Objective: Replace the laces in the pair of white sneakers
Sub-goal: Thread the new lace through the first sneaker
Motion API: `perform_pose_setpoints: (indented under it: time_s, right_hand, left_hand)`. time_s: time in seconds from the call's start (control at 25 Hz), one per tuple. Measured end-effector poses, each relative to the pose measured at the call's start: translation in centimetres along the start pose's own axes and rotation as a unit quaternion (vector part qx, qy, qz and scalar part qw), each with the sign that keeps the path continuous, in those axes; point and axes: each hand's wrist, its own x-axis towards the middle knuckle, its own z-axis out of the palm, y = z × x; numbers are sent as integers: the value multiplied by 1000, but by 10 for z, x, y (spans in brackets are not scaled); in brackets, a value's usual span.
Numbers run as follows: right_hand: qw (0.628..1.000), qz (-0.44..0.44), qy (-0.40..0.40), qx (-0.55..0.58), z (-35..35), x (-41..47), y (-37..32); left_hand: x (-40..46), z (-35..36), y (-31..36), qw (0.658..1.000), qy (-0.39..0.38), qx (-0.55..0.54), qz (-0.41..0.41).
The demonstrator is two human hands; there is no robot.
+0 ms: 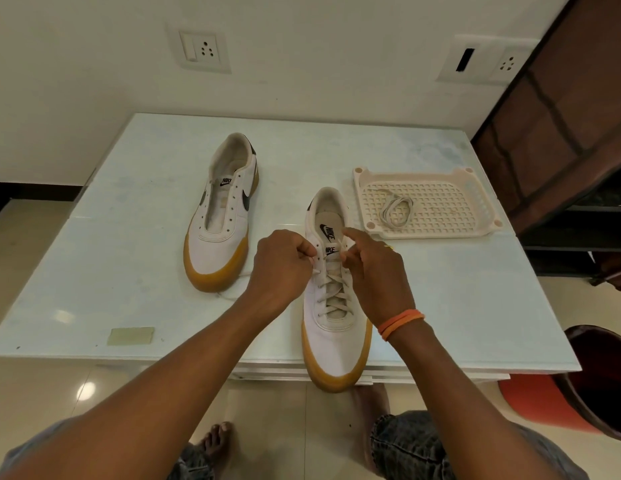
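Note:
Two white sneakers with gum soles stand on the pale table (440,306). The left sneaker (222,216) has bare eyelets and no lace. The right sneaker (333,327) sits near the front edge, its toe over the edge, with a cream lace (333,296) crossed through its lower eyelets. My left hand (281,268) pinches the lace at the shoe's upper left eyelets. My right hand (375,271) pinches the lace on the upper right side, index finger stretched out. A coiled lace (395,209) lies in the cream tray (475,202).
A loose lace end (233,293) lies on the table by the left sneaker's toe. A piece of tape (130,336) sticks near the front left. A brown shelf stands at the right, an orange stool (544,400) lower right. My bare feet are below the table.

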Motion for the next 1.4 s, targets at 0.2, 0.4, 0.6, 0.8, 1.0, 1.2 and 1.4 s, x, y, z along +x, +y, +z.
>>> perform_pose_setpoints:
  time_s: [0.2, 0.4, 0.6, 0.8, 1.0, 1.2, 1.4]
  right_hand:
    - [983, -69, 80, -148, -2, -2, -4]
    - [973, -68, 64, -210, 9, -8, -9]
    - [999, 46, 17, 14, 23, 2, -11]
    - [991, 79, -70, 80, 10, 12, -1]
    - [985, 123, -53, 105, 21, 9, -5]
    - [981, 132, -66, 128, 17, 10, -4]
    - [994, 66, -81, -41, -4, 13, 0]
  left_hand:
    - [2, 3, -1, 1000, 7, 2, -3]
    - [4, 5, -4, 999, 3, -32, -17]
    - [6, 0, -7, 988, -12, -132, -78]
    - [6, -8, -6, 969, -59, -203, -128]
    - [5, -10, -8, 968, -88, -206, -111]
    - [2, -3, -6, 997, -40, -68, -24]
    - [8, -10, 0, 997, -40, 68, -3]
